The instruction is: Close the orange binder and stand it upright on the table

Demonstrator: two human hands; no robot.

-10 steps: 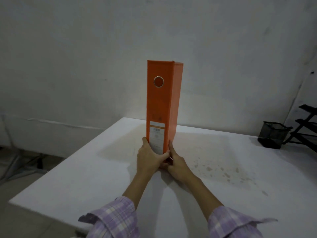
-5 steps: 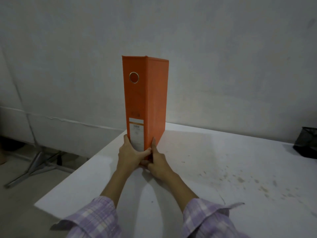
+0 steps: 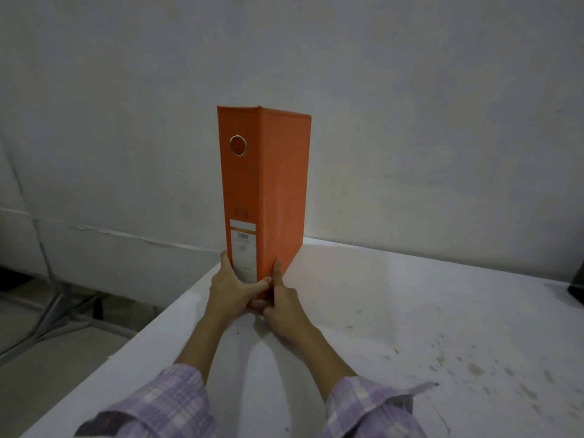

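Observation:
The orange binder (image 3: pixel 268 191) is closed and stands upright on the white table (image 3: pixel 395 327), near its left edge, spine toward me with a metal ring hole and a white label. My left hand (image 3: pixel 232 287) wraps the bottom of the spine from the left, thumb across the label. My right hand (image 3: pixel 281 303) presses the lower right cover, thumb pointing up along the spine's edge. Both hands grip the binder at its base.
A grey wall stands close behind the table. The table's left edge drops off just left of the binder, with floor and metal legs (image 3: pixel 60 314) below. A dark object (image 3: pixel 576 287) sits at the far right edge. Stains mark the table's right part.
The view has shifted, so the binder shows more of its right cover. The hands keep the same hold at its base; the black mesh holder has left the frame.

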